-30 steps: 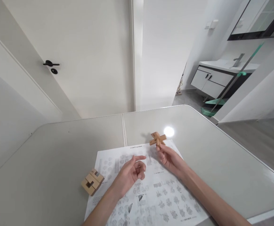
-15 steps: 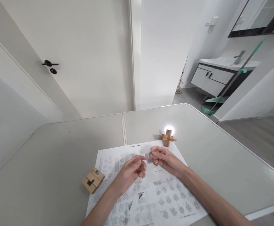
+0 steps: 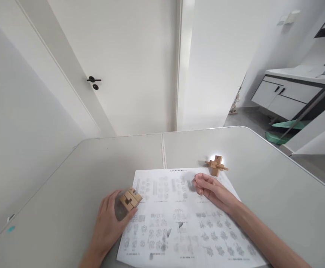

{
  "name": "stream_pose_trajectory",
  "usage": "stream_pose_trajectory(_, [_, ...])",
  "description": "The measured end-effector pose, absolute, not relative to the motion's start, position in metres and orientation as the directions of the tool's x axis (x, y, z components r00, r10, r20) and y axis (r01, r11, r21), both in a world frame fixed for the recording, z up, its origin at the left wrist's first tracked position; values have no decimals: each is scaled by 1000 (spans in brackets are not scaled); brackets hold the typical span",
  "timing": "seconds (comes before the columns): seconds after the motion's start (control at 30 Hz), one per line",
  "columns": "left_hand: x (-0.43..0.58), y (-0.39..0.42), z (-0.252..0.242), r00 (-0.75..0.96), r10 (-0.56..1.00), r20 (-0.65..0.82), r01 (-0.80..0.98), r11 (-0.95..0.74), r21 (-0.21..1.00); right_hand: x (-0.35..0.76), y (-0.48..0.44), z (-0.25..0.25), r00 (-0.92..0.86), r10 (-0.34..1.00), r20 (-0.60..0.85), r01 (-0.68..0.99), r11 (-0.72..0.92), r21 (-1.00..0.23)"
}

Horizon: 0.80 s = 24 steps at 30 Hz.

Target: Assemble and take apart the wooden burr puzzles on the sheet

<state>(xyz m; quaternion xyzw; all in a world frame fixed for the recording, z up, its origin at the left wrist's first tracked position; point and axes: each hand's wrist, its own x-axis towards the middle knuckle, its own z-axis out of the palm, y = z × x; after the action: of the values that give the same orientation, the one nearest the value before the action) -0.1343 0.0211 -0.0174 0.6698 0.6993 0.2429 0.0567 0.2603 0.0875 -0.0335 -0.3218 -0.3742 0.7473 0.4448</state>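
- Our left hand [image 3: 109,215]: thumb and fingers apart around the wooden block [image 3: 131,199], by the left edge of the printed paper [image 3: 187,219]; contact, we cannot tell.
- Our right hand [image 3: 211,188]: fingers curled together, over the paper.
- Wooden cross [image 3: 216,165]: just beyond our right hand.
- Grey table [image 3: 53,212]: beneath.
- White door [image 3: 134,56]: beyond, black handle [image 3: 94,80].

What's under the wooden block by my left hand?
The gray tabletop shows between the wooden block and your left hand; the printed sheet shows on its other side. The block covers whatever lies directly beneath, so the sheet's edge can't be followed there.
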Motion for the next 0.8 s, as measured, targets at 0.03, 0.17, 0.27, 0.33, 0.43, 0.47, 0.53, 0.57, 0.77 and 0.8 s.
stream_pose_trajectory(0.03, [-136,21,-20,-103,968,230,906,-4,423,260,87,-35,-397,906,-146,-422,-322,-848])
stream_pose_trajectory(0.17, [-127,27,-17,-94,971,218,906,-7,423,260,86,-36,-398,906,-143,-415,-317,-853])
stream_pose_trajectory(0.27, [-117,33,-12,-84,976,200,899,-13,437,260,86,-32,-399,907,-134,-415,-309,-856])
stream_pose_trajectory(0.33, [-114,36,-11,-94,979,181,885,-2,465,261,85,-30,-404,906,-124,-416,-303,-858])
stream_pose_trajectory(0.43, [-113,38,-9,-126,975,181,872,22,489,262,86,-28,-405,907,-118,-411,-296,-862])
stream_pose_trajectory(0.47, [-114,39,-8,-132,974,184,870,25,492,262,86,-27,-403,907,-119,-406,-294,-866])
stream_pose_trajectory(0.53, [-113,40,-7,-135,974,180,866,28,499,262,86,-26,-401,908,-118,-394,-288,-873])
stream_pose_trajectory(0.57, [-111,40,-6,-138,976,169,862,34,505,262,86,-25,-403,908,-118,-388,-286,-876])
stream_pose_trajectory(0.77, [-87,39,-9,-178,965,190,872,65,486,263,85,-19,-419,899,-124,-358,-290,-888])
stream_pose_trajectory(0.8, [-84,39,-10,-175,961,215,876,53,480,263,85,-18,-419,900,-123,-355,-287,-890])
